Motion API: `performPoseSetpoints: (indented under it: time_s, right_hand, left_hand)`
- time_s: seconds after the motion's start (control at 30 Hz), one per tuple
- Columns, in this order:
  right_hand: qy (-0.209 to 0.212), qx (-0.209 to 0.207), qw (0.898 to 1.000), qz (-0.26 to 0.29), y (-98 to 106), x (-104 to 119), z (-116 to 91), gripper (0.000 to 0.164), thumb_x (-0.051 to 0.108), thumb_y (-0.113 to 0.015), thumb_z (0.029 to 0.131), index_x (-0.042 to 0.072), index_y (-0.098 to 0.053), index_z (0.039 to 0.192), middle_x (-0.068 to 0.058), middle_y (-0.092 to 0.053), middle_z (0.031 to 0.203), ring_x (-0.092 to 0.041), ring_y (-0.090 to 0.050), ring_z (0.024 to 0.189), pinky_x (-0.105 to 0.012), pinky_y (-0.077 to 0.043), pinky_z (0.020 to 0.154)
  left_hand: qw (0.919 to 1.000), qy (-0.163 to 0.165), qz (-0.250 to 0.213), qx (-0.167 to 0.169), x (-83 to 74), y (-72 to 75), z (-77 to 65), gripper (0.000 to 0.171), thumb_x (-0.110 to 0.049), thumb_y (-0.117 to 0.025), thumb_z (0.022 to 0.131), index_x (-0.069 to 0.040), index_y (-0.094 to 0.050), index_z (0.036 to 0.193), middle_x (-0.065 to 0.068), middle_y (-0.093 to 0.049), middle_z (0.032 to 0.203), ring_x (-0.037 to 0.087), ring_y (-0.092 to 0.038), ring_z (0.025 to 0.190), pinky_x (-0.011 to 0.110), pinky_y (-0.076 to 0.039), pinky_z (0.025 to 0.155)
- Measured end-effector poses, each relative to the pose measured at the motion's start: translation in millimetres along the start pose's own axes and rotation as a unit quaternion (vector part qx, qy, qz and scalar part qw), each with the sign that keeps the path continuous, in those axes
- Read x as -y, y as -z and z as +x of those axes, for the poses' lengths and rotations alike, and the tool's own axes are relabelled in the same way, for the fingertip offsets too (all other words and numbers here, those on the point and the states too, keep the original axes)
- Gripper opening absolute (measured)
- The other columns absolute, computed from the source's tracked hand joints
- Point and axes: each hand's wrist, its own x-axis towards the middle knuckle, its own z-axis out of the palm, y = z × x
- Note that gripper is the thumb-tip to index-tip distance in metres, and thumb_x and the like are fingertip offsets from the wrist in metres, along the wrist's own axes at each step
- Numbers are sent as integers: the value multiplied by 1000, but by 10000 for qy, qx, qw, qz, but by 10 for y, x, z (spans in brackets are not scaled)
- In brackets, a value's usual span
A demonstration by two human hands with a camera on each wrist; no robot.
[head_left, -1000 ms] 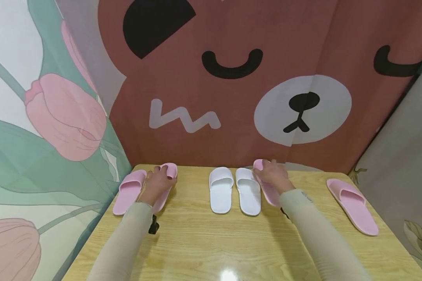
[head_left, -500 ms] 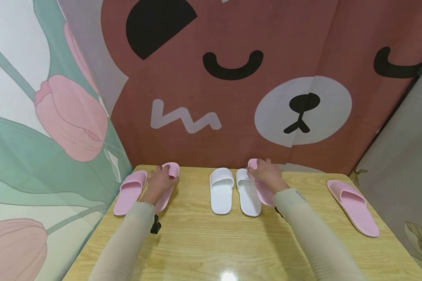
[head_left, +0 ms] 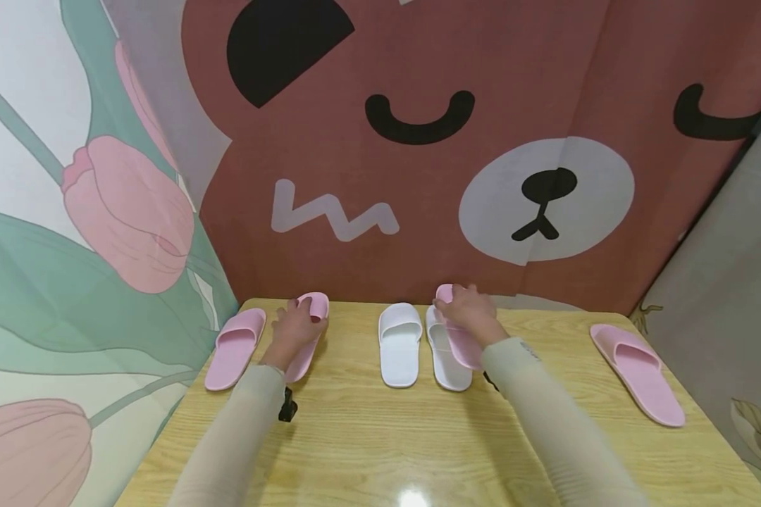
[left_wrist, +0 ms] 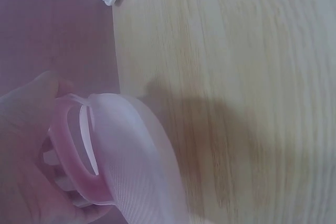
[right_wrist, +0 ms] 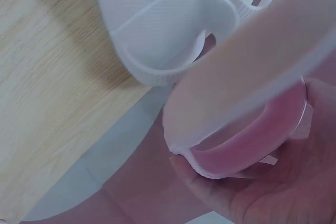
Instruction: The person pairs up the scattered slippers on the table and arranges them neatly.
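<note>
My left hand point(head_left: 296, 327) grips a pink slipper point(head_left: 301, 362) by its strap. In the left wrist view this pink slipper point(left_wrist: 136, 150) is tilted, its shadow cast on the wood. Another pink slipper point(head_left: 231, 355) lies just left of that hand. Farther right, my right hand point(head_left: 472, 313) grips a pink slipper point(head_left: 464, 348) by its strap, raised and overlapping the right-hand white slipper point(head_left: 450, 372). The right wrist view has this pink slipper point(right_wrist: 236, 66) tilted near the white one. Beside it lies the other white slipper point(head_left: 399, 355), untouched.
One more pink slipper point(head_left: 647, 380) lies slanted near the right side of the wooden table point(head_left: 368, 436). A curtain with a bear face point(head_left: 330, 260) hangs behind the back edge. Patterned cloths point(head_left: 127, 211) flank the table.
My right hand has moved left with its pink slipper, from beside the right white slipper to over it. My left hand and its pink slipper have shifted slightly right.
</note>
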Motion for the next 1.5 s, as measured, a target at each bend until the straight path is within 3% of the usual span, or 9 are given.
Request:
performPoseSetpoints:
  time_s: [0.47,1.5]
  right_hand:
    - [-25,-20,9999,-151,-66,271,63,79,62,-41,88,4,-35,141,-24,-41,134,-46,-45,115,-57,-39,92]
    - [-141,-185,9996,-130,-131,797,25,79,69,-42,83,10,-42,136,-19,-46,126,-43,-50,108,-55,-42,87]
  left_hand:
    - [10000,20,-78,19,-34,-8,17,72,-48,-56,82,-10,-37,141,25,-31,140,49,-32,118,68,-31,87]
    - [9999,61,-46,152,-38,-28,57,73,-51,-54,84,-12,-35,142,22,-30,142,46,-31,121,67,-30,90]
